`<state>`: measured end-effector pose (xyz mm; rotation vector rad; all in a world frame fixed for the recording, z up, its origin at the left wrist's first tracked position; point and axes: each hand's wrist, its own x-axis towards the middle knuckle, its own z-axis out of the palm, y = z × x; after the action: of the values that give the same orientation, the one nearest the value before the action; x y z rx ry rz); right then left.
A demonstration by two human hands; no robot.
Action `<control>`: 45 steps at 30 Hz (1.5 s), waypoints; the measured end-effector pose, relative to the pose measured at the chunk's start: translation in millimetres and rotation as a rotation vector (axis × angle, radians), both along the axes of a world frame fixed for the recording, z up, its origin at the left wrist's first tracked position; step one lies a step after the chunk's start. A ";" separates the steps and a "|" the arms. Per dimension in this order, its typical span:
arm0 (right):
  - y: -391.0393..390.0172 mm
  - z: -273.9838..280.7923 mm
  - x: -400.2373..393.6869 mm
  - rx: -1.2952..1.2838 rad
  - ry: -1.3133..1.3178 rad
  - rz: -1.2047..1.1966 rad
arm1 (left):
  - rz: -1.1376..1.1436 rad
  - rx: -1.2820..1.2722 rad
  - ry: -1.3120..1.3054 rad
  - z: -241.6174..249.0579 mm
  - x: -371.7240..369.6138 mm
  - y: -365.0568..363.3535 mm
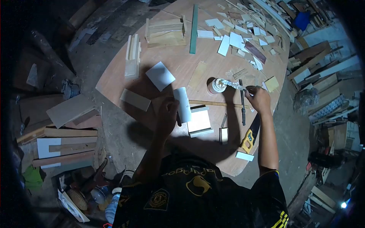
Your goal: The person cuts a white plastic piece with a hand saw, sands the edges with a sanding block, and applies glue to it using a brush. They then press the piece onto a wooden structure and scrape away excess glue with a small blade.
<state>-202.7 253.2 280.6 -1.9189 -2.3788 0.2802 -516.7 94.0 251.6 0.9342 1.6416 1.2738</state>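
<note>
My left hand (168, 112) is closed on the edge of a white rectangular board (183, 104), held tilted above the table. My right hand (259, 99) pinches a whitish, wet-looking stick (232, 84). Its far end is at the mouth of a small open jar (217, 87) with white stuff around the rim. Just below the left hand's board lies a white piece with raised wooden side strips (199, 122). A thin dark metal tool (242, 102) rests beside the right hand. Between the hands runs a narrow wooden strip (216, 103).
A yellow-handled saw (249, 140) and a small block (223, 135) lie near the front edge. Wooden assemblies (165, 32) (132, 57), a green strip (194, 28) and many offcuts (235, 40) occupy the far side. Loose boards (72, 110) stand on the left floor.
</note>
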 end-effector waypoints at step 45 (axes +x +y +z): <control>-79.0 -227.5 17.8 -0.287 -0.044 -0.652 | -0.105 -0.266 -0.349 -6.7 -56.1 36.1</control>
<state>-184.9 174.2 53.1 -2.7100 -1.6601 0.5458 -572.8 130.0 244.9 0.5892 1.4231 1.0479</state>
